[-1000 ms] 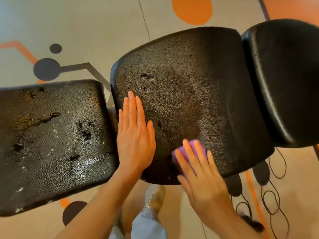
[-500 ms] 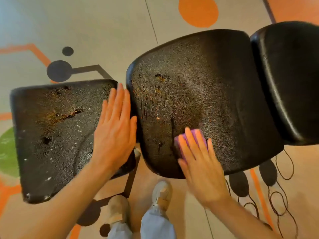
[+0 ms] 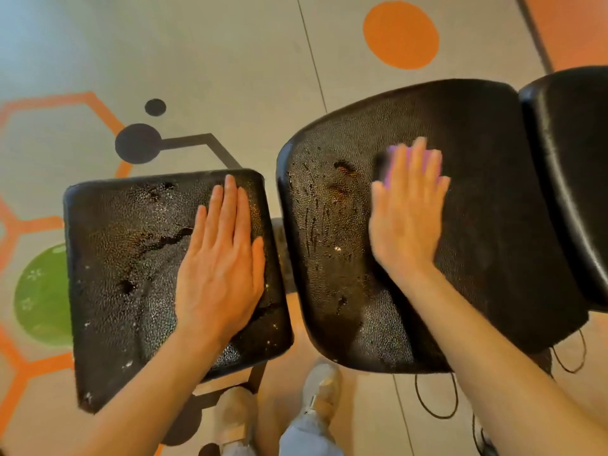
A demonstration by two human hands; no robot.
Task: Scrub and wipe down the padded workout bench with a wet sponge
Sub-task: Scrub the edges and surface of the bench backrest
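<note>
Right now both hands lie flat with straight fingers. The left hand [image 3: 220,261] rests released on the square seat pad [image 3: 131,274] of the bench, at about eight o'clock in view. The right hand [image 3: 406,222], blurred, presses a purple sponge [image 3: 391,166] onto the middle pad [image 3: 477,192] near three o'clock; the sponge peeks out beyond the fingertips. Wet streaks [image 3: 316,215] mark that pad's left part.
</note>
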